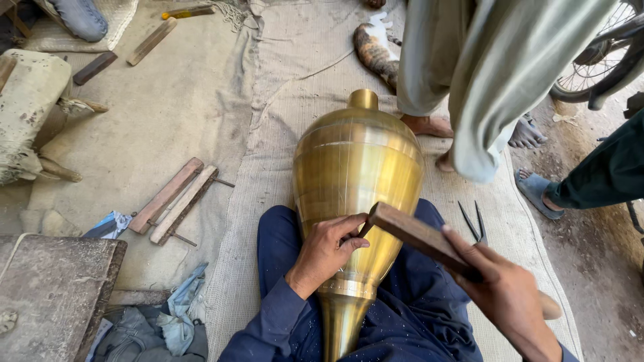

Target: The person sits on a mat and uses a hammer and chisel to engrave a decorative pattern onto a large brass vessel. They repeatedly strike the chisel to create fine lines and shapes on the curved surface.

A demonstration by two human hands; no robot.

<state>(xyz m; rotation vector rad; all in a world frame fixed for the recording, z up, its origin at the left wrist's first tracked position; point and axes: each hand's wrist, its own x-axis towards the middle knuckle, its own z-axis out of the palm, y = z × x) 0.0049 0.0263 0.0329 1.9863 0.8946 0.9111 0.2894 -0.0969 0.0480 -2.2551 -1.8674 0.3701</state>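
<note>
- I see the big brass vase (355, 174) lying across the lap, on the burlap mat (282, 134); neck points to the mat's far edge, narrow foot toward the person's body, between legs in dark blue trousers
- L hand (327, 251) sits on the vase's lower belly, fingers curled & pinching a thin dark tool, tip pressed to the brass; tool itself too small to make out
- R hand (510, 295) clenched round one end of a flat wooden bar (419, 238); bar slants up-left, its far end just over the L fingertips & the thin tool
- Bar's end looks to be touching the tool head; can't tell for sure
- Metal dividers (474, 222) lie on the mat just R of the right knee, legs slightly spread
- Two wooden strips w/ nails (176, 200) lie side by side at the mat's L edge, on the paler cloth
- More wood pieces (151, 41) near the far L corner of that cloth
- Another person stands at the mat's far R edge in pale loose clothes (483, 74), bare feet just beside the vase shoulder
- A third person's sandalled foot (537, 191) off the mat's R edge, on dirt
- Cat (376, 50) lying at the mat's far edge, beyond the vase neck
- Rags (161, 322) bunched near the L corner by a worn board (54, 288)
</note>
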